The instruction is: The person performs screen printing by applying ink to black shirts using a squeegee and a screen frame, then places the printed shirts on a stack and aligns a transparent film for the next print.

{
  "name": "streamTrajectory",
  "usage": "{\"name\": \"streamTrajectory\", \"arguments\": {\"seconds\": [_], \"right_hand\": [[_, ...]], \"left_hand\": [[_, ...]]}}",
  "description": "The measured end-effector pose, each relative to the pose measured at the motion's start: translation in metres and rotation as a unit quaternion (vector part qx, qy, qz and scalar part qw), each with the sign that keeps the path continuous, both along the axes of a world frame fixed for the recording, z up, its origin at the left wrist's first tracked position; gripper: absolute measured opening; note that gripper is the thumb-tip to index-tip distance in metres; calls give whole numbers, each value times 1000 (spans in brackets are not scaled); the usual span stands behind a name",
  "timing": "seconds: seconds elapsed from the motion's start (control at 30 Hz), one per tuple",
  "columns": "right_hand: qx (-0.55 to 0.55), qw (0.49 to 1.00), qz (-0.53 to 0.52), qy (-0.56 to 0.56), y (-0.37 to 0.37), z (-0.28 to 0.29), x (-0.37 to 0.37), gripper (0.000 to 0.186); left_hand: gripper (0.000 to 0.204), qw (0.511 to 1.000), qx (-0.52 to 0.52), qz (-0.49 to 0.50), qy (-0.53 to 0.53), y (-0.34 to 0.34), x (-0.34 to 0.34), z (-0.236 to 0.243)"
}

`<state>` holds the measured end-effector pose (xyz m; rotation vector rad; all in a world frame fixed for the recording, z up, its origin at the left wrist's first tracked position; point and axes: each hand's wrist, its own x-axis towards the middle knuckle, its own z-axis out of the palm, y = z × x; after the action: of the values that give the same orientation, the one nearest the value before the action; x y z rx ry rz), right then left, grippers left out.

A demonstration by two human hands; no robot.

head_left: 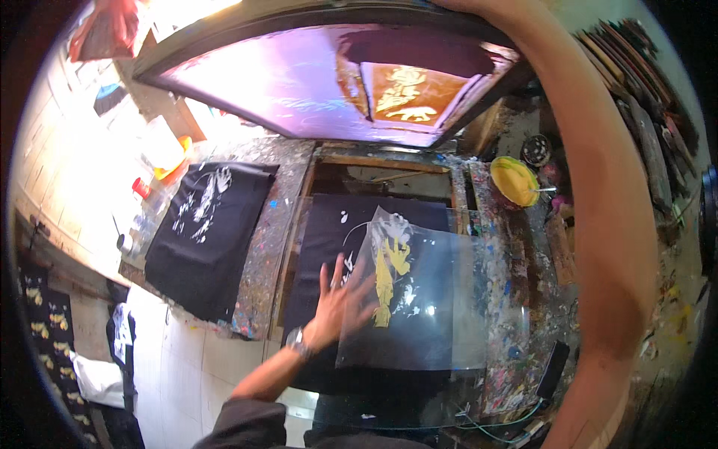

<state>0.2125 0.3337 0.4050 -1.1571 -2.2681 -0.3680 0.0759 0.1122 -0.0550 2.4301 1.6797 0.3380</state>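
My left hand (pixel 340 307), a watch at its wrist, is open with fingers spread over a clear plastic sheet (pixel 434 340) bearing a yellow print (pixel 385 288). The sheet lies on black fabric (pixel 318 239) with white printed patches, on a glass-like board. My right arm reaches up along the right side to the top edge of a tilted screen printing frame (pixel 299 123). My right hand (pixel 479 4) is at that edge, holding it up; its fingers are cut off by the picture's edge. The mesh has an orange-brown window with a pale design and a dark ink band.
Another black fabric piece (pixel 206 239) with a white print lies at left, near bottles and a red cap (pixel 140 187). At right stand a bowl of yellow ink (pixel 514 182) with a spoon and a dark phone-like object (pixel 552 369). Squeegee-like wooden strips (pixel 636 97) are stacked far right.
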Motion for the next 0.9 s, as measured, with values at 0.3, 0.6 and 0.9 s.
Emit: {"name": "streamTrajectory", "arguments": {"seconds": [0.3,0.6,0.9], "right_hand": [[29,991,128,15,19,6,7,83],[51,997,57,30,42,10,-8,89],[43,997,61,19,40,12,-8,78]], "left_hand": [[75,999,-40,17,26,-86,3,-6],[74,998,-56,9,11,-93,-3,13],[84,997,-54,52,26,-96,-15,12]]}}
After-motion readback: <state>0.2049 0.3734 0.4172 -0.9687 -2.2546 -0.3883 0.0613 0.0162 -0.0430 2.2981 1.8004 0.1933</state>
